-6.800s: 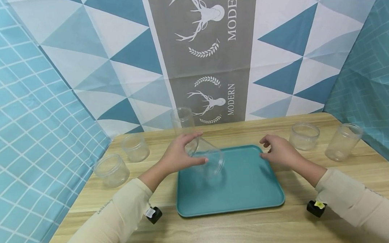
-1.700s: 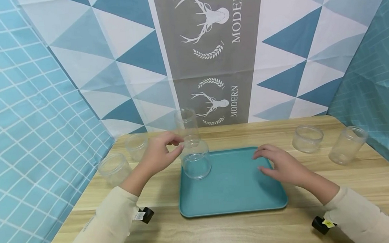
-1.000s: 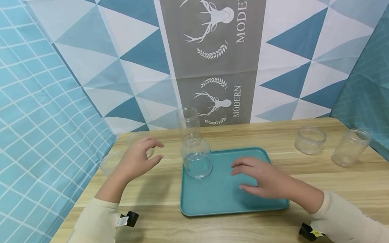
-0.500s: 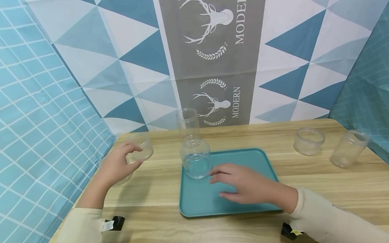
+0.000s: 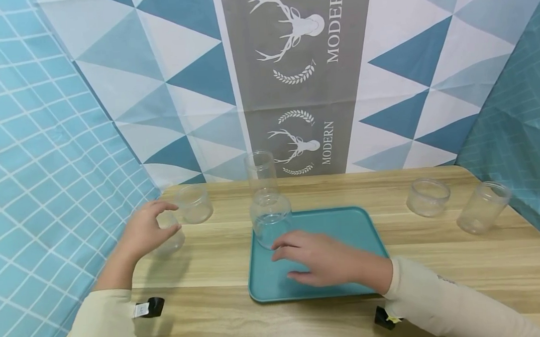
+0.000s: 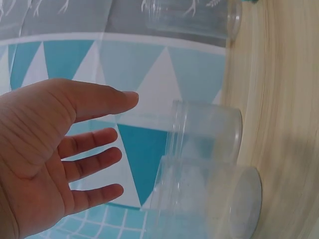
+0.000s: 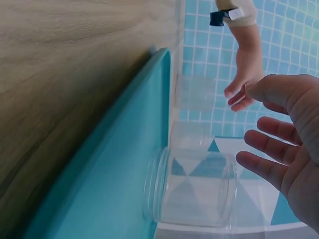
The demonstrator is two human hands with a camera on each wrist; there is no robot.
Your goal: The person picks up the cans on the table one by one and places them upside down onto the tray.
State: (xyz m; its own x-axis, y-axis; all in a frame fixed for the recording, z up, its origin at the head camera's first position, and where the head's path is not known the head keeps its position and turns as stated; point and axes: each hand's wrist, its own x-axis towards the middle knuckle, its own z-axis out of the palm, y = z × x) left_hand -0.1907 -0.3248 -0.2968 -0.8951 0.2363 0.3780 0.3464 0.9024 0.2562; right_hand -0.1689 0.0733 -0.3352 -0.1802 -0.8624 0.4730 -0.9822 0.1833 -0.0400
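My left hand (image 5: 143, 232) is at the left, fingers and thumb spread apart with nothing between them. It overlaps a short clear jar (image 5: 174, 238) in the head view; the left wrist view has that jar (image 6: 209, 204) standing just beyond the fingertips. My right hand (image 5: 312, 259) hovers over the teal tray (image 5: 345, 228), fingers loosely bent and holding nothing. Just beyond its fingertips, a wide clear jar (image 5: 271, 213) stands on the tray's back left corner. In the right wrist view the jar's ridged neck (image 7: 158, 184) is against the tray, so it is mouth down.
Behind the tray stands a tall clear jar (image 5: 261, 174). Another short jar (image 5: 196, 207) is at the back left. To the right are a low wide jar (image 5: 428, 197) and a taller jar (image 5: 483, 208). Patterned cloth (image 5: 294, 97) hangs along the table's back.
Earlier, my left hand held the wide jar tilted over the tray; the jar now stands there, released. Since then my left hand has moved left, and my right hand has come left across the tray.
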